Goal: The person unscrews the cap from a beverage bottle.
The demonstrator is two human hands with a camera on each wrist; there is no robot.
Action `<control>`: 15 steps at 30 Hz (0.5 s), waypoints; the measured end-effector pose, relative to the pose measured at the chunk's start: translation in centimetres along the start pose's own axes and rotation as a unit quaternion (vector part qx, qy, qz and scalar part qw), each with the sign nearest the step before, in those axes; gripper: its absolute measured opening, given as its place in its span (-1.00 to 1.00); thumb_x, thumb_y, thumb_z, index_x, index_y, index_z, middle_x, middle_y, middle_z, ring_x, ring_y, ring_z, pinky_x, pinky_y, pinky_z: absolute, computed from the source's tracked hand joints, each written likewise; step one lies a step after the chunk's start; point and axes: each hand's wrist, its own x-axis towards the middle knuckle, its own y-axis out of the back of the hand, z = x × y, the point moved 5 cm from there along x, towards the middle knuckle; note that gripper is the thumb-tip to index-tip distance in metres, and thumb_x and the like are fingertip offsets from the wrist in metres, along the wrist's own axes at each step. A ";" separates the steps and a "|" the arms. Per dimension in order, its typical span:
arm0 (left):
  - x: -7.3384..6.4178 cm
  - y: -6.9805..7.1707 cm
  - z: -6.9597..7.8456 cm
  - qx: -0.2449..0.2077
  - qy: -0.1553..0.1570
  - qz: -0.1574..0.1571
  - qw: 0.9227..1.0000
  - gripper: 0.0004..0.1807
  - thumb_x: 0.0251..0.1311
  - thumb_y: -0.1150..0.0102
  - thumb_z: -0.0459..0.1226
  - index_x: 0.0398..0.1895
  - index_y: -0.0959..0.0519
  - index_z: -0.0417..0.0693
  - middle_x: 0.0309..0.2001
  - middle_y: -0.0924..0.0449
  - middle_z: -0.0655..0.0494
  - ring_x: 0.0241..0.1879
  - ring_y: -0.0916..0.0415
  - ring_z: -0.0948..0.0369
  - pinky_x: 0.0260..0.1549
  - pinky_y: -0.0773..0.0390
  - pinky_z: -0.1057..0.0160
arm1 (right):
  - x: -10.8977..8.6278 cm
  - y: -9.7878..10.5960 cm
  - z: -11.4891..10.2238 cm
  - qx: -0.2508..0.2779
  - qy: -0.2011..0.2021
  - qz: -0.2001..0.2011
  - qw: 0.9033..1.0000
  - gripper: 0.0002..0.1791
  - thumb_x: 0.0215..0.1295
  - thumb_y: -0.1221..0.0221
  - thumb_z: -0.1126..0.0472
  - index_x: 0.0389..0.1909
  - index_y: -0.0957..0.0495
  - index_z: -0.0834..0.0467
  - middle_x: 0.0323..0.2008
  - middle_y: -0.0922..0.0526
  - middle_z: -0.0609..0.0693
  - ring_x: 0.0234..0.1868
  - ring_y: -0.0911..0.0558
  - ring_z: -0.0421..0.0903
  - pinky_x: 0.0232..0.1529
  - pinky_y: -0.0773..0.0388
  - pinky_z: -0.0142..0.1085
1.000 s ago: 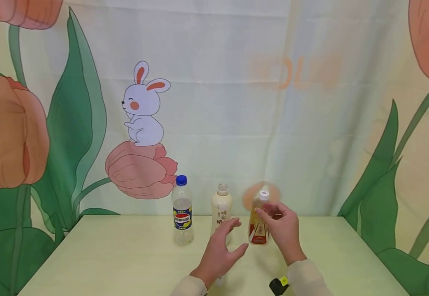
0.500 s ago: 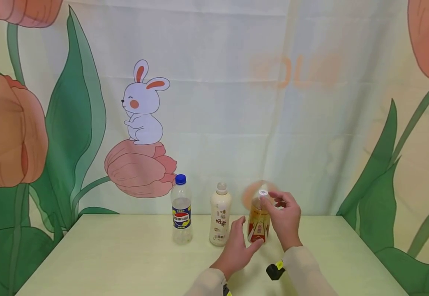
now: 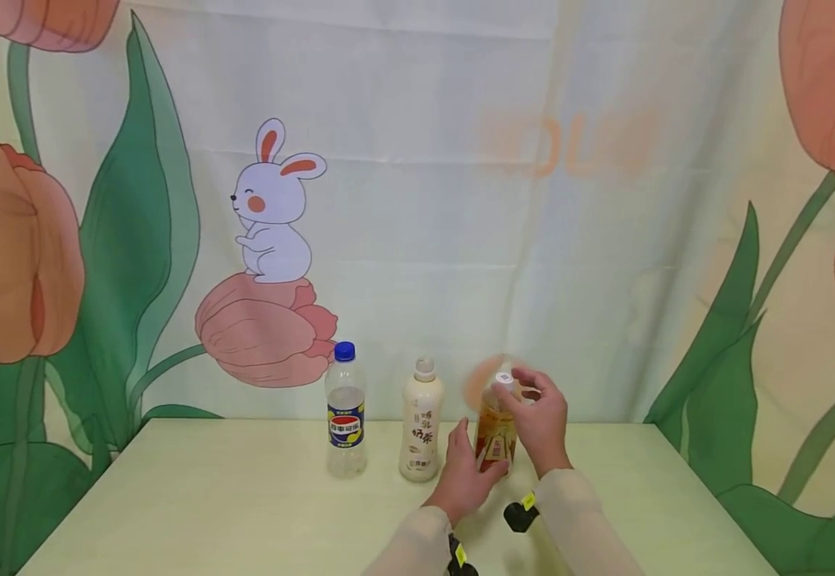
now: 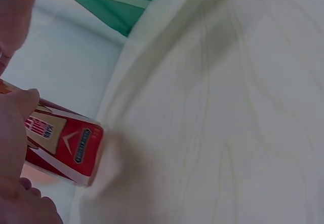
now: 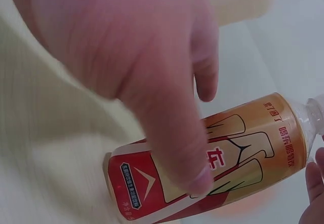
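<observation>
Dongpeng bottle [image 3: 495, 432] upright near the worktop's [image 3: 245, 496] back edge
The left hand [image 3: 463, 476] clamps its fingers round the 东鹏 label [image 5: 283, 143]; the right hand [image 3: 541, 416] pinches the white cap [image 3: 505, 377]. Toward the left edge: milk-tea (奶茶) bottle [image 3: 421, 432], then Pepsi (百事可乐) bottle [image 3: 345, 428].

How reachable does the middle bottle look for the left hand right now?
Probably yes: the left hand is just right of the middle bottle in the head view, with nothing apparent between them.
</observation>
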 end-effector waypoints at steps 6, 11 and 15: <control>1.0 -0.5 -0.4 0.008 0.010 0.022 1.000 0.05 0.31 -0.36 -0.07 0.63 0.11 -0.21 0.58 -0.04 -0.25 0.50 -0.21 -0.18 0.45 -0.29 -0.26 | 0.2 -0.3 0.4 -0.006 -0.038 -0.002 0.999 -0.50 0.22 -0.45 -0.02 0.11 -0.64 0.13 0.10 -0.67 0.07 0.09 -0.55 0.11 -0.04 -0.58 -0.32; 1.6 -0.6 -0.5 0.002 0.010 0.031 0.999 -0.01 0.33 -0.35 -0.11 0.61 0.04 -0.23 0.54 -0.14 -0.25 0.48 -0.26 -0.17 0.45 -0.30 -0.25 | 0.4 -0.4 0.5 -0.008 -0.048 -0.002 0.999 -0.50 0.23 -0.44 -0.02 0.12 -0.64 0.13 0.08 -0.66 0.09 0.07 -0.54 0.07 -0.06 -0.58 -0.33; 1.9 -1.0 -0.7 -0.018 0.011 0.016 1.000 -0.07 0.32 -0.35 -0.14 0.58 -0.04 -0.25 0.51 -0.23 -0.22 0.46 -0.31 -0.14 0.44 -0.34 -0.22 | 0.6 -0.3 0.7 -0.005 -0.054 -0.002 0.999 -0.50 0.22 -0.44 -0.03 0.11 -0.65 0.12 0.05 -0.65 0.09 0.05 -0.54 0.07 -0.05 -0.57 -0.30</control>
